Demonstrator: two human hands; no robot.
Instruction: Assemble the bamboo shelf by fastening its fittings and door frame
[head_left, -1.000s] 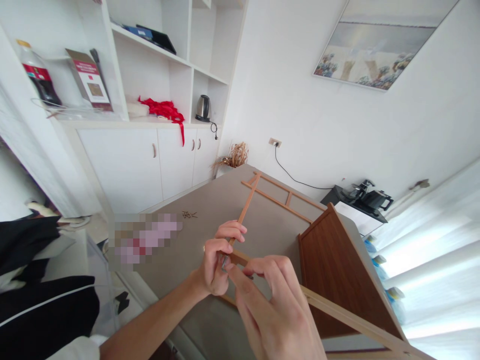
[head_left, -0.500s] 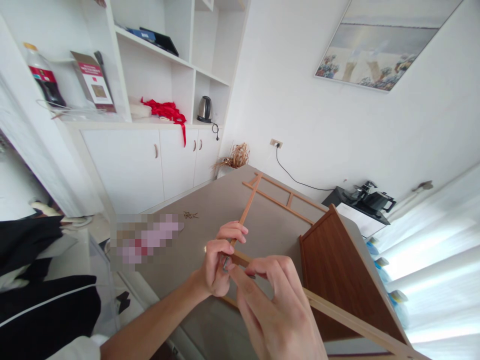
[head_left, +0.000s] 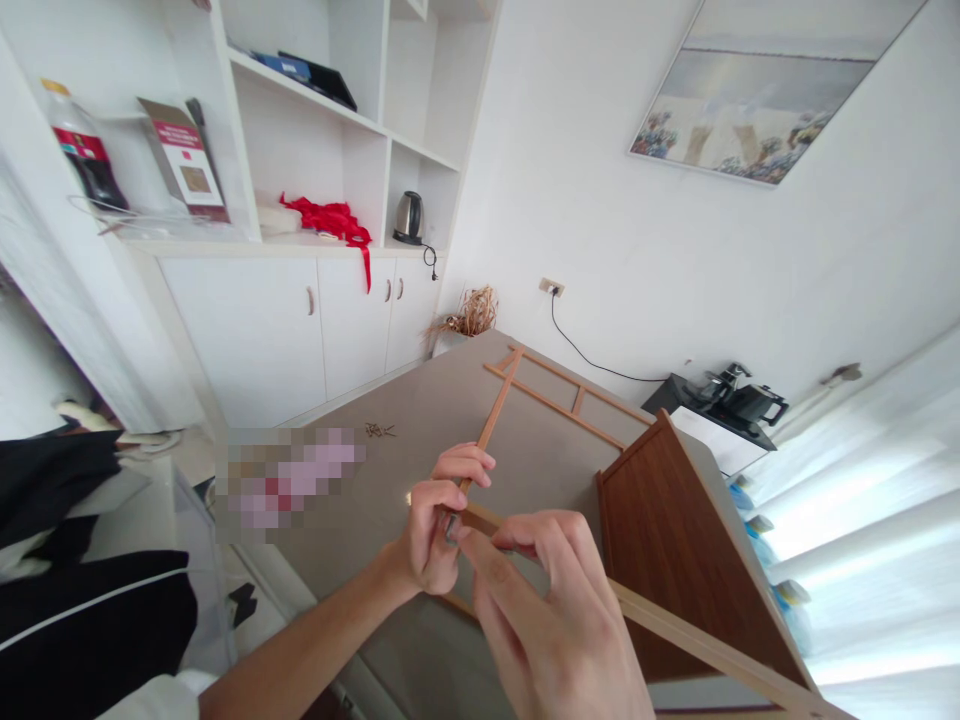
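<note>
My left hand is closed around the corner of a light wooden frame, where a thin bar meets a thicker rail. At that corner shows a small metal tool, apparently a hex key, mostly hidden by my fingers. My right hand pinches it between thumb and bent fingers, just to the right of my left hand. The rail runs from the corner behind my right hand to the lower right. A brown wooden panel stands beside the frame.
The parts lie on a grey-brown table. Several small screws lie near its left edge, beside a blurred pinkish item. Another slim wooden frame lies at the far side. A black-and-white appliance with a kettle stands beyond the right side.
Both hands hold nearly the same pose at the frame corner. The right thumb and fingers have shifted very slightly around the metal tool; the view has moved a little.
</note>
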